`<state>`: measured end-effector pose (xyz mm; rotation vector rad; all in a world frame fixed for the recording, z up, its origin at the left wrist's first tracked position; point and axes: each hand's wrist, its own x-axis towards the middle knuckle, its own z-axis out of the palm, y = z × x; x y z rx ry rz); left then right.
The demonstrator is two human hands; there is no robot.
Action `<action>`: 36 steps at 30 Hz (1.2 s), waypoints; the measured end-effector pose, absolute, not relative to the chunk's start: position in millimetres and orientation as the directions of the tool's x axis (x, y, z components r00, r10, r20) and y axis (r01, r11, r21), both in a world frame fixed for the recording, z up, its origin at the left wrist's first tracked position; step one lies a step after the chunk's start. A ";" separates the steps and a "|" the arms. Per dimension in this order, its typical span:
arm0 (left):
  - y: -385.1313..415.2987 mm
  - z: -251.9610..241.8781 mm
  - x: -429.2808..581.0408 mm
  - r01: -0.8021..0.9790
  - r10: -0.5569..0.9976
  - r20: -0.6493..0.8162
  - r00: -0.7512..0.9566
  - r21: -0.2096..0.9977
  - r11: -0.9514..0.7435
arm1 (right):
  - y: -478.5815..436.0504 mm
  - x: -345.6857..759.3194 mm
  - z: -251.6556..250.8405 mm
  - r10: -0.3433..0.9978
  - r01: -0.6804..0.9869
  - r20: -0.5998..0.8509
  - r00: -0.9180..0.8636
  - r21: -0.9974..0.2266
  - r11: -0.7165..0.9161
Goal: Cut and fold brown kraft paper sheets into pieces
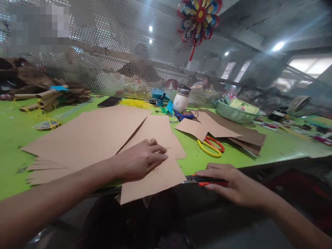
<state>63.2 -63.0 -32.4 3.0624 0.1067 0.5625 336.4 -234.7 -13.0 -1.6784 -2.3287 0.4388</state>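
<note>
My left hand (141, 157), with a ring on one finger, lies palm down on a sheet of brown paper (158, 176), its fingers extended. The sheet's near end sticks out past the front edge of the green table. My right hand (225, 181) is closed around a black and red utility knife (207, 180). The knife's metal tip touches or nearly touches the sheet's right corner. Left of the sheet spreads a stack of large brown papers (93, 135). Scissors (211, 147) with red and yellow handles lie partly under other brown pieces (192, 128).
Behind the papers are a phone (109, 101), yellow string (138, 103), a white bottle (181, 98) and a blue glue gun (184, 115). A green basket (236, 113) stands at the back right. Brown scraps (52, 93) are heaped at the back left, before a perforated screen (103, 62).
</note>
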 end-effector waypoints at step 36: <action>-62.4 -33.1 63.2 0.046 0.054 0.380 0.923 0.029 -0.999 | -242.7 311.5 -26.2 0.948 0.843 0.100 -0.303 -0.436 0.315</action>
